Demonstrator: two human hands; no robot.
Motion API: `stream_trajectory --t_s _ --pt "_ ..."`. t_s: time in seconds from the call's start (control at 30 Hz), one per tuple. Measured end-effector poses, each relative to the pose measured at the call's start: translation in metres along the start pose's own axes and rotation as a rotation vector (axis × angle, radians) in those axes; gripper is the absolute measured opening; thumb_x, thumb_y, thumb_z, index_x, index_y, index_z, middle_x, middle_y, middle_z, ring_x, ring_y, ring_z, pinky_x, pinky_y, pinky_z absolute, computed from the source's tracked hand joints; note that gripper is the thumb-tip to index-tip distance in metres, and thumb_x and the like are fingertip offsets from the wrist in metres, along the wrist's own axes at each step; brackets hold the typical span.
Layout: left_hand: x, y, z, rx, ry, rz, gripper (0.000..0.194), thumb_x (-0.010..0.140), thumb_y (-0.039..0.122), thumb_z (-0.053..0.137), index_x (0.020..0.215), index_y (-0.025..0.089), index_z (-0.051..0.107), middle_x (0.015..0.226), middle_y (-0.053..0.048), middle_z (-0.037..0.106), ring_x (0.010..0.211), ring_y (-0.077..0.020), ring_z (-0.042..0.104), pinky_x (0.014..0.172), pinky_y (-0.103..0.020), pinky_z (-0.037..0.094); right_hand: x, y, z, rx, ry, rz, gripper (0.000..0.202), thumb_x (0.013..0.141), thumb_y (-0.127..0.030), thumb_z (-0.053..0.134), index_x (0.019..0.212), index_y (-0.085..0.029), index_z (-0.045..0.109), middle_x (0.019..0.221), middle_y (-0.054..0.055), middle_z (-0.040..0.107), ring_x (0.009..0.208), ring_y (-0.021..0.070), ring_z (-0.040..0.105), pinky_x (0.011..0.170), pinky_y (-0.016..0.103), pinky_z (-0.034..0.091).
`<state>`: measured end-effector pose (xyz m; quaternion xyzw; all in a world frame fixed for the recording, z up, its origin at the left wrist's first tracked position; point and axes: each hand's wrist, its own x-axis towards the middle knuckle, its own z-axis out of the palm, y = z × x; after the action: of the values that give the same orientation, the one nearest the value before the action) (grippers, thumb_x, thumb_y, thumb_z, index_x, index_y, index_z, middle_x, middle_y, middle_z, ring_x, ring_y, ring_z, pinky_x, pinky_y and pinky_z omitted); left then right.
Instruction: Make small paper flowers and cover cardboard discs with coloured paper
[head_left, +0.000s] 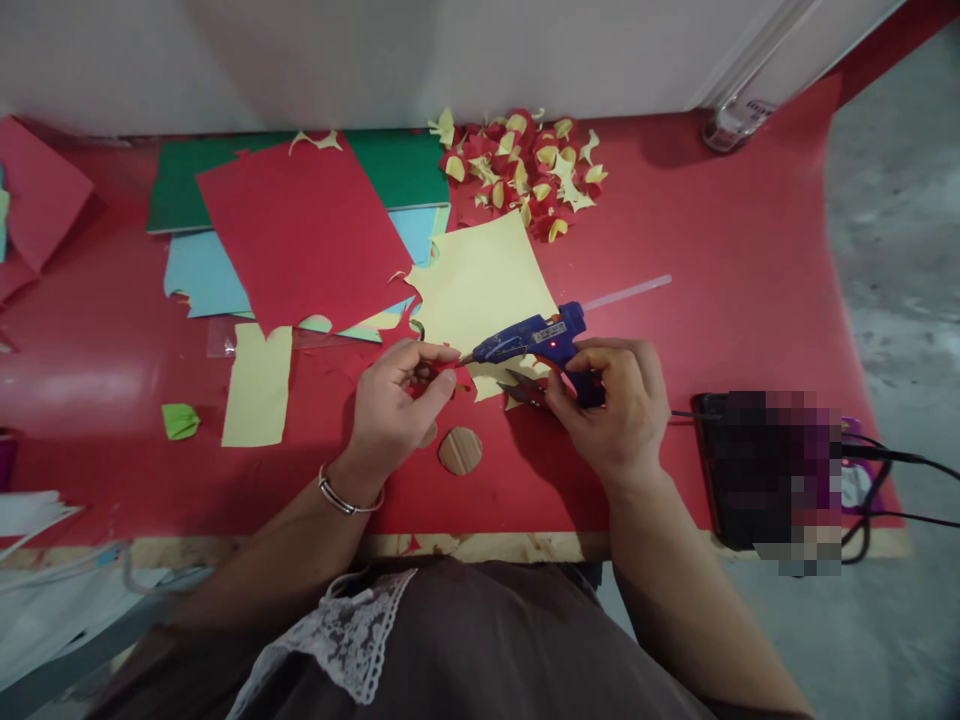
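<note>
Right hand [615,405] gripping blue plastic glue gun [527,340] by handle, apparently for steering nozzle [468,357]; left hand [405,398] pinching small red paper piece [444,368] beside nozzle tip, likely keeping it steady. Round brown corrugated disc [460,451] lying on red-topped table [750,300], seemingly within easy reach.

Forearms [281,550] angled inward, left hand [390,405] pinching with thumb and fingers [431,353], right hand [619,410] curled, gripping
</note>
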<state>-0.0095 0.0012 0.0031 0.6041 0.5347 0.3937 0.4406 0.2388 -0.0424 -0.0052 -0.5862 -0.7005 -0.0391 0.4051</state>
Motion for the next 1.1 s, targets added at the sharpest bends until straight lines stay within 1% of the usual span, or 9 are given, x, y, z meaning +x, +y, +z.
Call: stream_trajectory --t_s 0.2,0.53,0.9,1.1 --pt "0.0002 0.0006 -0.0007 0.018 -0.001 0.018 0.015 0.089 0.024 0.075 0.101 0.021 0.082 0.097 -0.005 0.080 0.078 -0.0147 0.070 0.073 -0.028 0.058 0.0006 -0.0004 0.0010 0.021 0.024 0.008 0.022 0.090 -0.016 0.078 0.101 -0.027 0.061 0.102 0.005 0.074 0.093 0.0240 0.070 0.081 0.040 0.058" --pt "0.0007 0.0020 -0.0005 -0.005 0.016 0.046 0.010 0.092 0.025 0.075 0.099 0.021 0.081 0.096 -0.006 0.082 0.079 -0.0157 0.074 0.075 -0.029 0.062 0.0008 -0.0002 0.0018 -0.032 0.024 0.031 0.019 0.091 -0.021 0.076 0.099 -0.028 0.060 0.097 0.005 0.075 0.089 0.0246 0.071 0.078 0.042 0.060" --pt "0.0000 0.0019 0.0004 -0.046 0.000 0.024 0.007 0.097 0.025 0.075 0.099 0.020 0.078 0.084 -0.004 0.079 0.073 -0.0138 0.074 0.072 -0.027 0.062 0.0014 0.0001 0.0027 -0.019 0.024 0.062 0.019 0.091 -0.025 0.077 0.097 -0.028 0.060 0.094 0.004 0.074 0.088 0.0242 0.071 0.078 0.041 0.060" --pt "0.0025 -0.0024 -0.0002 -0.075 -0.026 0.039 0.012 0.098 0.032 0.078 0.102 0.020 0.079 0.082 -0.003 0.078 0.069 -0.0132 0.071 0.069 -0.027 0.060 0.0015 0.0016 0.0012 0.014 0.020 0.096 0.018 0.091 -0.028 0.077 0.097 -0.027 0.061 0.094 0.004 0.074 0.089 0.0243 0.071 0.074 0.039 0.057"
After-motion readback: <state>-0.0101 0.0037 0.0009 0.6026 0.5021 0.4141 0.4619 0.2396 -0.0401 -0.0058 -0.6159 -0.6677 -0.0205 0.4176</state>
